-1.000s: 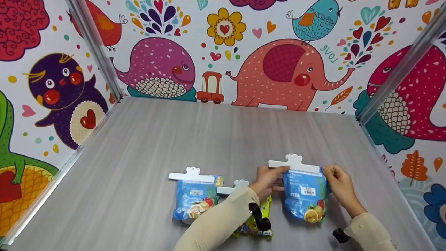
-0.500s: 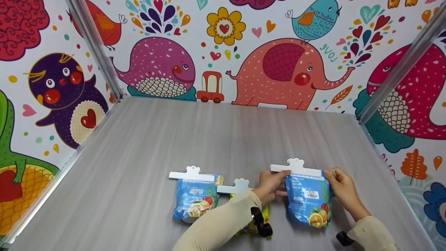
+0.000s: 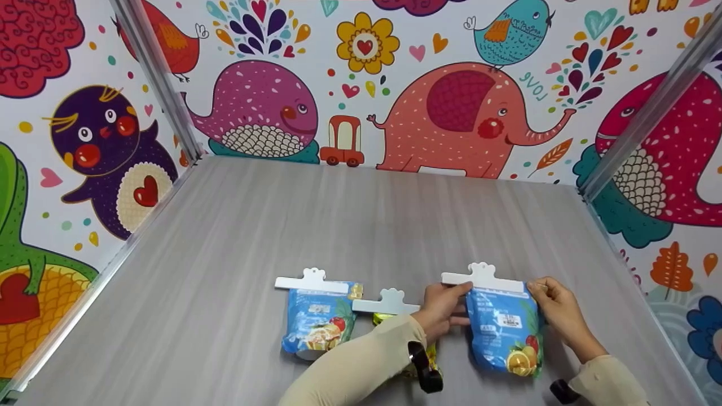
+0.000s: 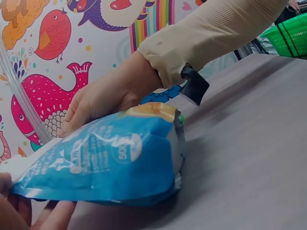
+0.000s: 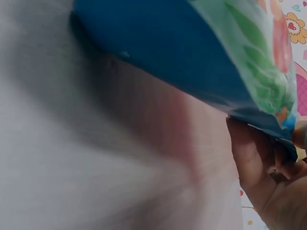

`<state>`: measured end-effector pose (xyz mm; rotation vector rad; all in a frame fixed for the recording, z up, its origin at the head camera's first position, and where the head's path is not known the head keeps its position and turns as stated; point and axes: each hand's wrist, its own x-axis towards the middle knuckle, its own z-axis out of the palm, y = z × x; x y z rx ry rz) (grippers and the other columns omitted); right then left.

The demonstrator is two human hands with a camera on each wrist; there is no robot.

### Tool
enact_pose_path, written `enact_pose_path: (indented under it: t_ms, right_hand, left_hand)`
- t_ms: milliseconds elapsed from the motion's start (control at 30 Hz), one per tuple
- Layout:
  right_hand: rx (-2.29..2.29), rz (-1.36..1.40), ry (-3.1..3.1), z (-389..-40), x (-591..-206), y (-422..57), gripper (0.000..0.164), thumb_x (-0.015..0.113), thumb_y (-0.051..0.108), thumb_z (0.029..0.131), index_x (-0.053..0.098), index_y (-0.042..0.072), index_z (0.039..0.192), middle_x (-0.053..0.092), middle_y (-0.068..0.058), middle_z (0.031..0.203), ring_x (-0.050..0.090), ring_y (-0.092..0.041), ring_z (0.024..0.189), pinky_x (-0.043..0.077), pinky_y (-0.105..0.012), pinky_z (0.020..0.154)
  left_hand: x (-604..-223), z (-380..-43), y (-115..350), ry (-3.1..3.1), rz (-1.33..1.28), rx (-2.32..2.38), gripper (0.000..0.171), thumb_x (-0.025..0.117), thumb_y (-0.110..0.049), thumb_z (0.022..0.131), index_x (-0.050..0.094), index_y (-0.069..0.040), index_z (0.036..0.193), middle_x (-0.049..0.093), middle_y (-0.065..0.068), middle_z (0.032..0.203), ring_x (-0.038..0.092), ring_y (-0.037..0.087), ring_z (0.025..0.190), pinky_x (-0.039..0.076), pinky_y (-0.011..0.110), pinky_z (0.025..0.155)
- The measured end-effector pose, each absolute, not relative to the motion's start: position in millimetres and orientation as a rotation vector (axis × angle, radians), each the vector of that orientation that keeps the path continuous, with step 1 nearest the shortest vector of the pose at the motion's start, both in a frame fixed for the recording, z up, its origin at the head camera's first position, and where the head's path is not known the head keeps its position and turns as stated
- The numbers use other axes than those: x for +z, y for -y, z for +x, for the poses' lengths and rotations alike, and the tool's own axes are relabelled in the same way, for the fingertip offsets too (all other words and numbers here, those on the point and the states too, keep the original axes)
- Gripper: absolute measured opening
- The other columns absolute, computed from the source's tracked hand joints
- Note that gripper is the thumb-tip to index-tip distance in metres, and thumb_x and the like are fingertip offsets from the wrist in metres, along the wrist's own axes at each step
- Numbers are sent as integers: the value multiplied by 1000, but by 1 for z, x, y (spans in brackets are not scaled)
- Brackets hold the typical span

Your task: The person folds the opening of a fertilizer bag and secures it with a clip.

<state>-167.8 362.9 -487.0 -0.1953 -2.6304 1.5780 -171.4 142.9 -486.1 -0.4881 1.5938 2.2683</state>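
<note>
Both hands hold a blue food bag (image 3: 502,332) with printed fruit and a white label, closed along its top by a white bag clip (image 3: 486,280). At the upper left corner, just under the clip, my left hand (image 3: 441,310) pinches the bag between thumb and fingers. My right hand (image 3: 559,313) pinches the opposite upper corner. In the left wrist view the blue bag (image 4: 100,158) slants, its bottom end close over the table. The right wrist view has its bottom edge above a shadow, with the right hand (image 5: 268,182) gripping the corner.
A second clipped blue bag (image 3: 318,321) lies left on the grey table (image 3: 237,237). Beside it, a yellow bag (image 3: 385,318) with another white clip (image 3: 385,305) is partly hidden by the left sleeve. Printed panels border the table. A green basket (image 4: 290,36) stands beyond its edge.
Both hands, with the clipped blue bag between them, have shifted a little toward the near edge and slightly right. The other two bags have stayed in place.
</note>
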Motion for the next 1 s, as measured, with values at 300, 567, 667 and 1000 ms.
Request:
enact_pose_path:
  t_ms: [300,567,667,1000]
  right_hand:
    - [1576,-275,2715,-162,-488,-371,26,51,22,105,56,-2,98,52,-2,71,51,-11,55,43,-25,47]
    - [1578,-306,2756,-156,-490,-377,25,51,21,105,57,-2,97,55,-2,73,52,-12,60,44,-25,50]
    - [1567,-309,2766,-153,-492,-378,25,51,20,105,58,-3,97,56,-2,74,53,-11,61,45,-26,52]
    - [1602,-376,2796,-148,-497,-382,22,53,16,104,60,-1,93,56,-1,75,53,-12,67,46,-26,58]
  left_hand:
    - [-485,-158,-149,-1610,-472,2277,19,68,-17,94,65,-1,104,68,8,84,70,23,70,58,37,54]
    - [-489,-151,-154,-1616,-456,2274,22,64,-17,98,63,2,109,67,8,92,71,30,78,59,44,60]
    - [-492,-148,-155,-1611,-459,2273,24,62,-17,98,62,3,111,66,10,95,70,33,81,59,45,61]
    - [-498,-141,-158,-1570,-504,2250,28,61,-16,99,59,6,116,66,16,97,70,37,86,59,46,63]
